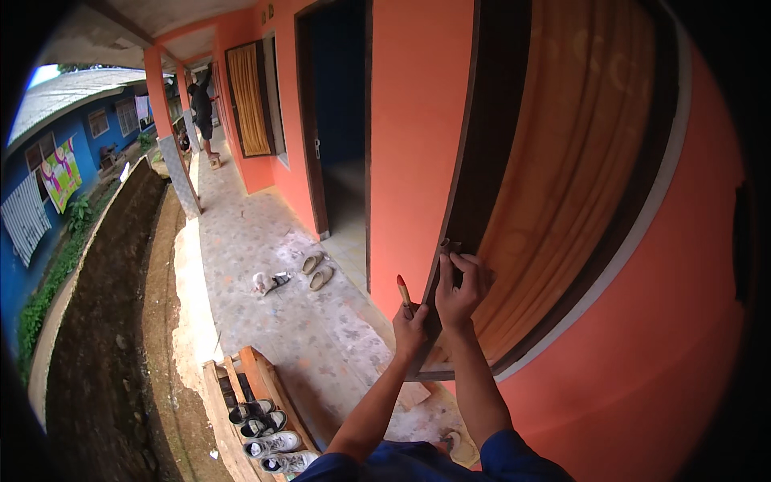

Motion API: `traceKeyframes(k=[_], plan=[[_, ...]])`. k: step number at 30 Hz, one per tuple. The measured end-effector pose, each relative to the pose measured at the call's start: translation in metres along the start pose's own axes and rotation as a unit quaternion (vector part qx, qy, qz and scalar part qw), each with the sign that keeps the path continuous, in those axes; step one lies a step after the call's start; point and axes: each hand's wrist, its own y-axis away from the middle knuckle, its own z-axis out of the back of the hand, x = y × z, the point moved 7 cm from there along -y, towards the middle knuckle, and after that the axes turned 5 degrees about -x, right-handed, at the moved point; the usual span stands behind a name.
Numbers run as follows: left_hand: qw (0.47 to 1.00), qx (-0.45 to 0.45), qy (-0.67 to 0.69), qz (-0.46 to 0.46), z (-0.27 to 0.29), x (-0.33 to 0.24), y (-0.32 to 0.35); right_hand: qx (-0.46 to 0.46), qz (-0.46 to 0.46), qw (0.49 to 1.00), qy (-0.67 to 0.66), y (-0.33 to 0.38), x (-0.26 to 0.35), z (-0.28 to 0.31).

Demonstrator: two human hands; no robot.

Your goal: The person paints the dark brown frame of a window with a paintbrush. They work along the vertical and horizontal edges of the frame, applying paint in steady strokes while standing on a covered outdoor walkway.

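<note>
My left hand (409,328) is closed around a slim tool with a red-tipped, wood-coloured handle (403,290). The handle points up; its other end is hidden in my grip, so I cannot tell its kind. Beside it, my right hand (463,294) is raised against the dark window frame (472,205), thumb and fingers pinched together. At the fingertips is a small dark piece (450,246), perhaps a fitting on the frame; it is too small to name. An orange curtain (562,161) shows inside the frame, behind glass.
Several shoes (273,443) rest on a wooden rack (277,390) at lower left. Sandals (320,271) and a white-and-grey bundle (270,282) lie on the walkway (249,233). Left of it runs a ditch (104,321). Beyond an open doorway (337,120), another person (202,104) stands.
</note>
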Motion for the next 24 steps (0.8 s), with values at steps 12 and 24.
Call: traceKeyframes(k=[12,24], plan=[[0.999,-0.005,-0.038,-0.011,0.01,0.007,0.017,-0.024,-0.009,0.999,-0.031,-0.025,0.013,0.009],[1.0,-0.002,-0.006,0.007,0.007,-0.003,0.015,0.001,-0.012,0.999,-0.03,-0.026,0.01,0.007]])
